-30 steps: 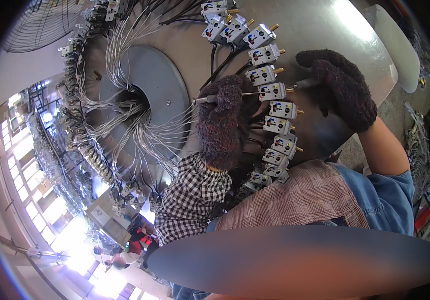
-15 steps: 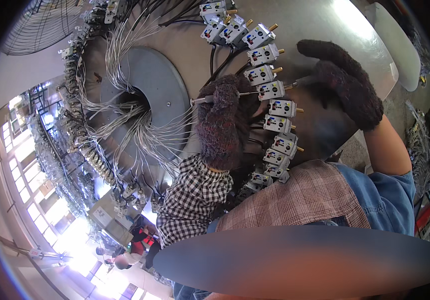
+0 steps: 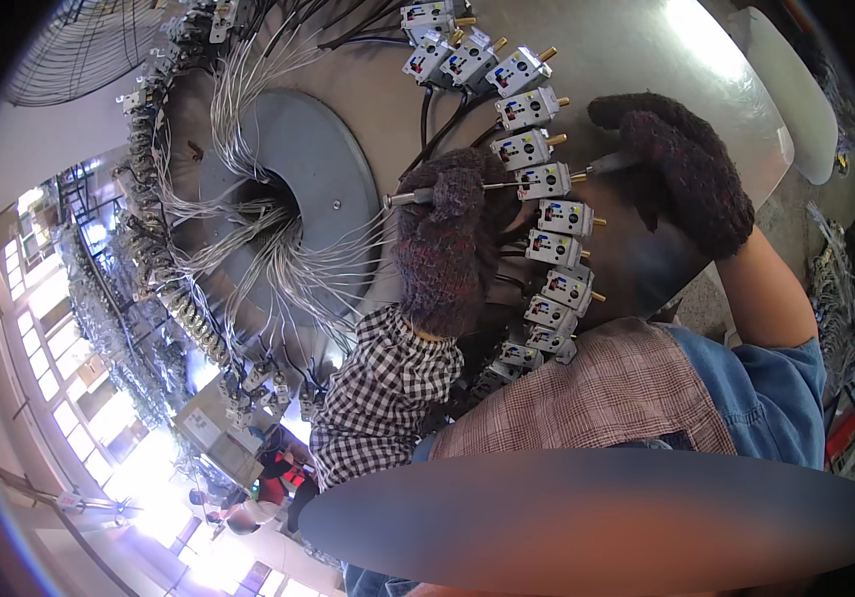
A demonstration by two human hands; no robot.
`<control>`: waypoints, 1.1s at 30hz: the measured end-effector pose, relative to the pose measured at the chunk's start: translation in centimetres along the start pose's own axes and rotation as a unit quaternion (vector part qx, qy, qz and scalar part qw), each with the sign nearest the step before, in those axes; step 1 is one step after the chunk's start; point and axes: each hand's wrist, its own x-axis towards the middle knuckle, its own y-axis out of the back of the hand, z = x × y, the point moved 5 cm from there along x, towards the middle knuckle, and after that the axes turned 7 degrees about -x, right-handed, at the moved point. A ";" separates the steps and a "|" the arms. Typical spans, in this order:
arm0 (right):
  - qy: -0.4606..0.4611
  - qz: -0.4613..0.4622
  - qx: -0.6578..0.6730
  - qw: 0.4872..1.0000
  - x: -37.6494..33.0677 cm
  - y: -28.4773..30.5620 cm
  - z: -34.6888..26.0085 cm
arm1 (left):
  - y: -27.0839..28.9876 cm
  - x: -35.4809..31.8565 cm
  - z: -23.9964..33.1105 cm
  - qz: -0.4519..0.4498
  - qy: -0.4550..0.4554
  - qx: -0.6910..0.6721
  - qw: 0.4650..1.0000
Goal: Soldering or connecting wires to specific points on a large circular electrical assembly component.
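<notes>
Pale metal forms the table, where a grey disc lies. Far right of the disc is the gloved right hand; nearer it, the gloved left hand, curled in a fist. The left grips a slim metal tool pointing away from the disc; the right grips a greyish tool (partly hidden from view) pointing toward it. Between these tools, right of the disc, sits a pale box with a brass stem.
</notes>
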 end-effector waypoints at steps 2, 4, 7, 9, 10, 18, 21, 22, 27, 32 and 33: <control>-0.004 0.002 0.012 1.000 0.0 0.0 0.2 | 0.0 -0.1 0.0 0.003 0.003 -0.008 1.000; -0.023 0.013 0.022 0.999 -0.1 0.2 1.0 | 0.0 0.0 -0.1 0.005 0.007 -0.017 1.000; 0.069 0.033 -0.090 0.993 0.2 0.7 0.4 | 0.4 0.2 -0.2 0.018 0.012 -0.018 1.000; 0.035 0.001 -0.081 0.996 0.1 1.0 -0.1 | 0.1 0.1 -0.1 -0.027 0.002 0.022 0.999; 0.001 -0.031 -0.072 0.997 0.1 0.8 0.0 | 0.0 0.0 0.0 -0.026 0.002 0.022 0.999; 0.050 0.017 -0.032 0.998 -0.2 0.7 -0.3 | 0.4 -0.1 -0.4 -0.024 0.026 0.017 0.999; 0.047 0.003 -0.044 0.998 -0.2 1.0 -0.4 | -0.4 0.0 -0.2 -0.062 0.027 0.011 0.998; 0.048 0.001 -0.060 0.997 -0.2 1.1 -0.5 | -0.6 0.0 -0.2 -0.062 0.027 0.011 0.998; 0.015 0.024 -0.027 0.999 -1.4 1.4 0.0 | -0.8 -0.3 0.0 0.018 0.024 -0.028 0.999; 0.013 0.114 0.017 0.993 -4.8 1.5 2.4 | -1.1 -2.3 0.7 0.046 0.033 0.005 0.998; 0.024 0.113 0.029 0.993 -5.6 1.4 3.0 | -1.2 -2.4 0.7 0.039 0.020 0.008 0.999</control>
